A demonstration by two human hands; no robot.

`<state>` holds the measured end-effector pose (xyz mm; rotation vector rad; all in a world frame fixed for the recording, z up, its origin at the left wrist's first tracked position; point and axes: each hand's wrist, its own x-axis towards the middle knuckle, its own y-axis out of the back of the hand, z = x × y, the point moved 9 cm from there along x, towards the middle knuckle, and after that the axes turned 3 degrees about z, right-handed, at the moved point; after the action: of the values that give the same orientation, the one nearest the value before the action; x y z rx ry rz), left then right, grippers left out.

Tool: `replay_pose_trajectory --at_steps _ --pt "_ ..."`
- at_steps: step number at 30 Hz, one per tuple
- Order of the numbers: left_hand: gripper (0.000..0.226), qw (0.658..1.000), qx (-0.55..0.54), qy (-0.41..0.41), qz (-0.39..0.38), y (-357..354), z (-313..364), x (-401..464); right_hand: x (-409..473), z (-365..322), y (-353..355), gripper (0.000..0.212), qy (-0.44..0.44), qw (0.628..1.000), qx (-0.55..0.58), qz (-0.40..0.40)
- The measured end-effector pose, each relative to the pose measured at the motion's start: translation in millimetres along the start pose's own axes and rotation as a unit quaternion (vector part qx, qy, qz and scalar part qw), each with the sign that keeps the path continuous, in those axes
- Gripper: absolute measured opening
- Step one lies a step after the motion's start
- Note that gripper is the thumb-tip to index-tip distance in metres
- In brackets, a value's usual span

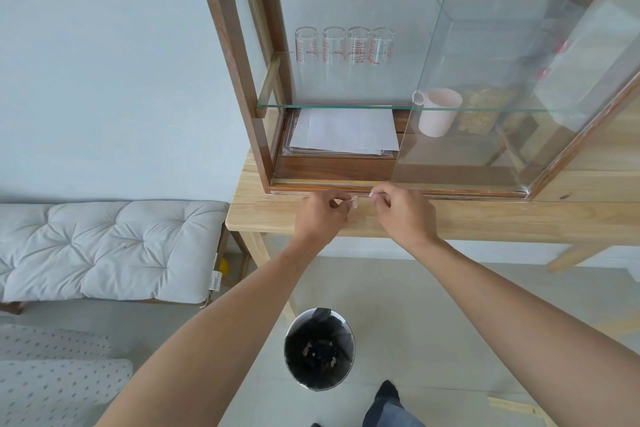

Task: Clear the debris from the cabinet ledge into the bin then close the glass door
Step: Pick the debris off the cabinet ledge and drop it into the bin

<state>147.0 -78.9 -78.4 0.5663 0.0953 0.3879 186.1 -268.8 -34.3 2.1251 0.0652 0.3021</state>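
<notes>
At the front ledge (450,196) of the wooden cabinet (239,87), the left hand (320,215) and the right hand (403,211) both pinch small pale debris (354,201) between their fingertips. Its glass door (512,94) stands open. Below on the floor sits the bin (294,333), black-lined. Four glasses (344,45) carry red print, too small to read.

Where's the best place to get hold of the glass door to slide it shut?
Probably the glass door's exposed left edge, near the bottom by the ledge. It stands slid right with that vertical edge free, so come from the left, pinch the edge and draw it leftward.
</notes>
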Motion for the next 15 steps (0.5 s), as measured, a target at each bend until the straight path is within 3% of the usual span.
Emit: replay_pose_trajectory --at_steps 15 --pt "0.012 0.999 0.011 0.043 0.008 44 -64 -65 -68 -33 -51 0.021 0.017 0.996 0.046 -0.080"
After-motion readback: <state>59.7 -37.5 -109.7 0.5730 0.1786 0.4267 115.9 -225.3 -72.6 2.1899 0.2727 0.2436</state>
